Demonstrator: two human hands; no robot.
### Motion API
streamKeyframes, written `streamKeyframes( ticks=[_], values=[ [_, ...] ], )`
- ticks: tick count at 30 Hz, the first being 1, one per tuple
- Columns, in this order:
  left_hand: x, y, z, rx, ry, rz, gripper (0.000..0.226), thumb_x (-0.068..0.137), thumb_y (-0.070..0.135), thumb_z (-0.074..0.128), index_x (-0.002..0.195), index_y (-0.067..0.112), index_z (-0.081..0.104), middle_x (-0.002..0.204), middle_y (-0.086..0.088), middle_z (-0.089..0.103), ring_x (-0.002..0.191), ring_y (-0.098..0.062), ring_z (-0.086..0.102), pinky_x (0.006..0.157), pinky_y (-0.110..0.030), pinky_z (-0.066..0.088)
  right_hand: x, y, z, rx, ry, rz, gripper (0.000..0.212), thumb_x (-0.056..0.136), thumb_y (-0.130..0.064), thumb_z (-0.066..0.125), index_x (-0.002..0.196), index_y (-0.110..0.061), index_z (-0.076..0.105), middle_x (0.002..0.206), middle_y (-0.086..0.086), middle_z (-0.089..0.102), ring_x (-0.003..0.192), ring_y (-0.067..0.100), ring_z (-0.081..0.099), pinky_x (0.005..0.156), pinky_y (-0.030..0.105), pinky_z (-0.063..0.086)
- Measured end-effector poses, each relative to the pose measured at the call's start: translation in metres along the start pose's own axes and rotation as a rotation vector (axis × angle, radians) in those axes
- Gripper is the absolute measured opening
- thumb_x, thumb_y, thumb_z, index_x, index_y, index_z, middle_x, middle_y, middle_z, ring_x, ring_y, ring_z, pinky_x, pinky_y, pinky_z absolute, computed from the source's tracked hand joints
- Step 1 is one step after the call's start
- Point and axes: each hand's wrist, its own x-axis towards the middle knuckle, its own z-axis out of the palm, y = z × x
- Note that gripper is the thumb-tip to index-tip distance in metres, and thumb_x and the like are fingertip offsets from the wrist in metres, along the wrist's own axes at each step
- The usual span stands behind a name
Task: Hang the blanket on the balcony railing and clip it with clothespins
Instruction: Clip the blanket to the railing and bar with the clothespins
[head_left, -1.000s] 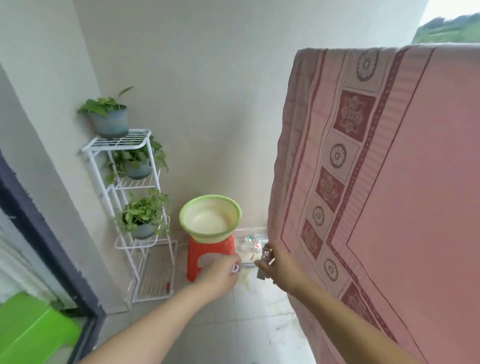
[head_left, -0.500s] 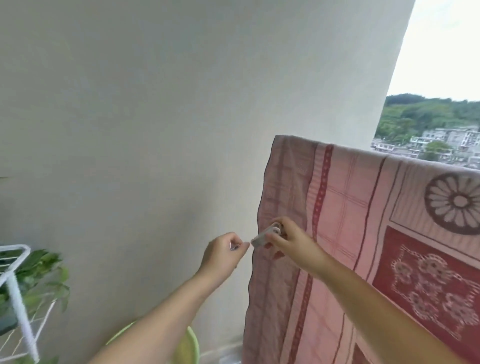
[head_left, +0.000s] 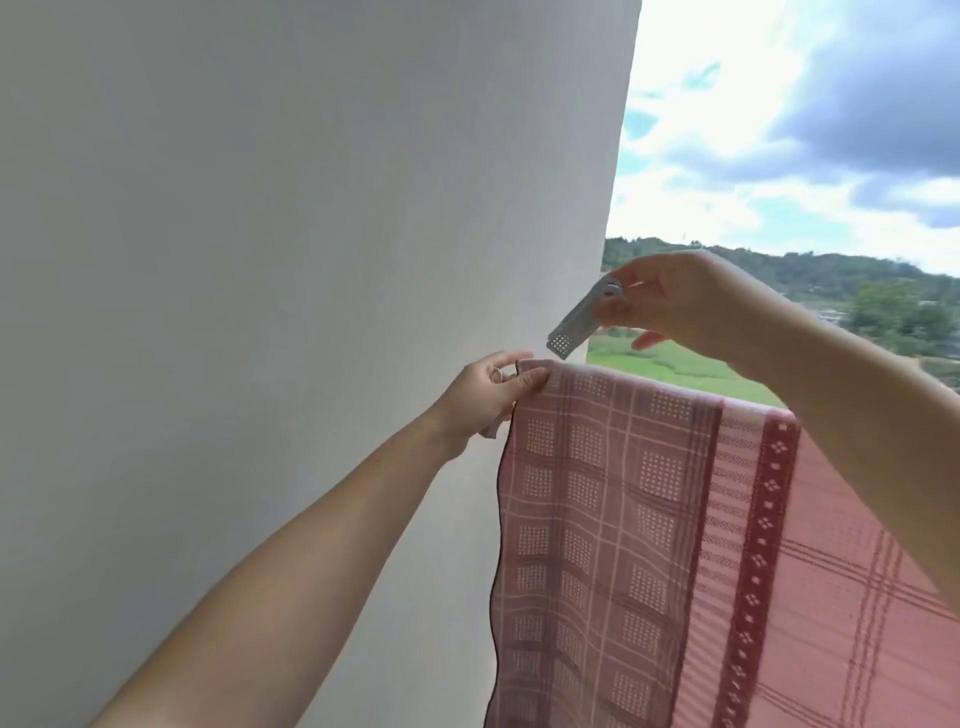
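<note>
Blanket: a pink blanket (head_left: 649, 519) with a pale plaid band and a dark red patterned stripe hangs over a top edge at the right of the scene; the railing beneath it is hidden by the cloth.

Left hand: the left hand (head_left: 493, 397) grips the blanket's upper left corner, thumb lying on top of the fold and the other fingers (head_left: 501, 361) curled behind it. A small pale object shows under the palm and a bit of metal near the fingertips; what they are cannot be told.

Right hand: the right hand (head_left: 691, 306) is raised above the blanket's top edge, just right of the left hand, fingers pinched together on the upper end of 1 clothespin.

Clothespin: the pale grey clothespin (head_left: 579, 325) tilts down and to the left, its gridded tip just above the blanket corner and not touching it. Whether its tip is parted cannot be told.

Wall: a plain white wall (head_left: 285, 260) fills the left and centre, close beside the blanket's left edge.

Far view: green hills (head_left: 779, 270), trees and a grassy field under a cloudy sky (head_left: 805, 104) at the right.
</note>
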Motion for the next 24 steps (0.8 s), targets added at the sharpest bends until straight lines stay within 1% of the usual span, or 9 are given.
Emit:
streamKeyframes(
  ticks=[2, 5, 8, 11, 14, 16, 19, 22, 24],
  values=[
    [0.009, -0.007, -0.002, -0.065, -0.05, 0.063, 0.005, 0.088, 0.024, 0.061, 0.086, 0.02, 0.064, 0.066, 0.001, 0.05, 0.048, -0.008, 0.038, 0.039, -0.018, 0.024, 0.015, -0.001, 0.008, -0.091, 0.014, 0.035, 0.006, 0.076, -0.028, 0.07, 0.081, -0.03, 0.068, 0.092, 0.003, 0.072, 0.084, 0.022, 0.067, 0.075, 0.034, 0.059],
    [0.011, -0.014, -0.004, -0.151, -0.023, 0.13, 0.017, 0.087, 0.015, 0.06, 0.071, 0.016, 0.059, 0.048, 0.011, 0.053, 0.042, -0.004, 0.038, 0.036, -0.014, 0.026, 0.028, -0.003, 0.017, -0.215, 0.01, 0.046, 0.014, 0.078, -0.025, 0.07, 0.091, -0.027, 0.072, 0.095, 0.006, 0.073, 0.086, 0.025, 0.068, 0.082, 0.041, 0.057],
    [0.01, -0.013, -0.007, -0.134, -0.033, 0.181, 0.018, 0.089, 0.013, 0.058, 0.072, 0.013, 0.058, 0.038, 0.014, 0.049, 0.03, -0.001, 0.035, 0.031, -0.009, 0.025, 0.035, -0.005, 0.021, -0.282, -0.014, 0.065, 0.022, 0.079, -0.022, 0.07, 0.101, -0.021, 0.072, 0.096, 0.007, 0.073, 0.076, 0.014, 0.062, 0.073, 0.026, 0.055],
    [0.012, -0.006, -0.015, -0.002, -0.038, 0.28, 0.016, 0.092, 0.011, 0.054, 0.076, 0.007, 0.057, 0.042, 0.013, 0.049, 0.032, 0.001, 0.042, 0.035, -0.005, 0.028, 0.04, -0.006, 0.029, -0.31, -0.048, 0.087, 0.025, 0.077, -0.026, 0.07, 0.101, -0.02, 0.072, 0.094, 0.004, 0.074, 0.068, 0.0, 0.06, 0.061, 0.014, 0.045],
    [0.014, 0.0, -0.019, 0.255, -0.012, 0.401, 0.016, 0.093, 0.012, 0.052, 0.078, 0.007, 0.057, 0.051, 0.012, 0.048, 0.041, 0.006, 0.048, 0.044, -0.004, 0.033, 0.047, -0.01, 0.031, -0.399, -0.146, 0.146, 0.027, 0.079, -0.031, 0.069, 0.102, -0.017, 0.071, 0.093, 0.003, 0.074, 0.078, 0.007, 0.065, 0.07, 0.024, 0.053],
    [0.013, 0.001, -0.021, 0.385, 0.003, 0.427, 0.018, 0.093, 0.014, 0.05, 0.08, 0.006, 0.059, 0.051, 0.011, 0.044, 0.041, 0.008, 0.048, 0.044, -0.006, 0.032, 0.05, -0.015, 0.033, -0.464, -0.238, 0.191, 0.029, 0.083, -0.031, 0.065, 0.103, -0.011, 0.07, 0.089, 0.0, 0.072, 0.077, 0.005, 0.065, 0.073, 0.023, 0.052],
    [0.008, 0.003, -0.025, 0.327, 0.023, 0.353, 0.017, 0.097, 0.02, 0.044, 0.088, 0.008, 0.052, 0.057, 0.007, 0.047, 0.05, 0.004, 0.058, 0.047, -0.008, 0.032, 0.051, -0.019, 0.037, -0.552, -0.292, 0.25, 0.036, 0.086, -0.032, 0.06, 0.114, -0.009, 0.063, 0.11, 0.006, 0.069, 0.087, 0.009, 0.064, 0.087, 0.03, 0.052],
    [-0.01, -0.006, -0.026, -0.01, -0.036, 0.133, 0.029, 0.098, 0.042, 0.024, 0.11, 0.022, 0.041, 0.068, -0.001, 0.047, 0.058, -0.009, 0.045, 0.057, -0.02, 0.036, 0.037, -0.022, 0.045, -0.583, -0.102, 0.12, 0.065, 0.085, -0.04, 0.057, 0.14, -0.015, 0.034, 0.139, 0.008, 0.048, 0.123, 0.02, 0.049, 0.107, 0.036, 0.037],
    [-0.037, -0.02, -0.025, -0.14, -0.075, 0.064, 0.034, 0.094, 0.053, 0.011, 0.093, 0.046, 0.045, 0.071, -0.011, 0.044, 0.061, -0.014, 0.039, 0.056, -0.025, 0.034, 0.01, -0.027, 0.064, -0.482, 0.117, -0.078, 0.053, 0.086, -0.038, 0.054, 0.134, -0.02, 0.041, 0.124, 0.0, 0.057, 0.109, 0.013, 0.056, 0.101, 0.035, 0.044]
  ],
)
